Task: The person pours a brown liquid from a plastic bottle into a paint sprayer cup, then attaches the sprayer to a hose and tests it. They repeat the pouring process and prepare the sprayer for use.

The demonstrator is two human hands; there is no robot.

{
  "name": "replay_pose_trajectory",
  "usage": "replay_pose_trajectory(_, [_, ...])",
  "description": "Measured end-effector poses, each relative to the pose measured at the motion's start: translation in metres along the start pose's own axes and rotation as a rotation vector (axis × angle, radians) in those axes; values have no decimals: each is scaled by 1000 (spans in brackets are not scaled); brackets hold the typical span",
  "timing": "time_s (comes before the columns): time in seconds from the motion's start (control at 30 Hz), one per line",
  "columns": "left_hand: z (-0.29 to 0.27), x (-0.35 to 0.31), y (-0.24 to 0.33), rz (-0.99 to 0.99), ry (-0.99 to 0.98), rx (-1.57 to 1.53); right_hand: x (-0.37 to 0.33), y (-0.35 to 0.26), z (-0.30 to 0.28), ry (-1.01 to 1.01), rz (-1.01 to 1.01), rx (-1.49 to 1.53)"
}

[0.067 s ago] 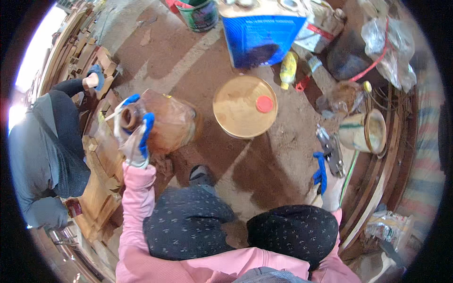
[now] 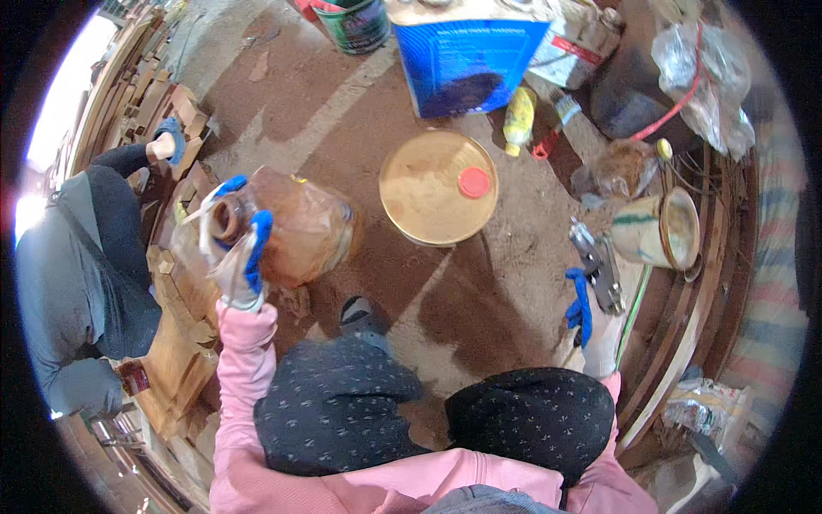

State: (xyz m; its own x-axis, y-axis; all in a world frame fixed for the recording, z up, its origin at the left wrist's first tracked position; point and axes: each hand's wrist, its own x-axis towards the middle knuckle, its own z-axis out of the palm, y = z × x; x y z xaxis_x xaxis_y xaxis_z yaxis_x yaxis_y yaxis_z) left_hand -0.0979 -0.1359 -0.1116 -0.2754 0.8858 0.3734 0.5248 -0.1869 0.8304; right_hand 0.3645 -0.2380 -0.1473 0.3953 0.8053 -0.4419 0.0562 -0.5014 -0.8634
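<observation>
My left hand [image 2: 240, 265], in a white glove with blue fingertips, is closed round the neck of a large brownish, see-through plastic jug [image 2: 300, 227]. The jug leans with its open mouth toward me. At the right, my gloved right hand [image 2: 599, 330] is closed on a grey metal spray gun [image 2: 597, 267], its nozzle end pointing away from me; part of its handle is hidden. Between my hands stands a round bucket with a tan lid [image 2: 428, 188] and a red cap [image 2: 473, 182].
Beyond the bucket stands a blue square can [image 2: 467, 68], beside a yellow bottle [image 2: 519, 122] and a brush [image 2: 565, 111]. A stained pail [image 2: 651, 231] lies tipped near the spray gun. Wood pieces [image 2: 184, 368] and another person [image 2: 94, 274] are at the left.
The view has shifted slightly, so most things sit a little higher and farther left. Both hands keep their hold.
</observation>
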Motion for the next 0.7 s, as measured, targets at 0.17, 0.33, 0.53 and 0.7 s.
replay_pose_trajectory(0.17, [-10,-36,18,-106,-56,-53,27,6,-7,-56,9,-34])
replay_pose_trajectory(0.33, [5,-75,24,-66,-153,-17,40,30,-22,-82,7,7])
replay_pose_trajectory(0.53, [28,-93,26,-116,-199,-62,55,84,-43,3,-108,-119])
replay_pose_trajectory(0.7, [41,-90,22,-121,-280,-55,50,133,-82,174,18,-57])
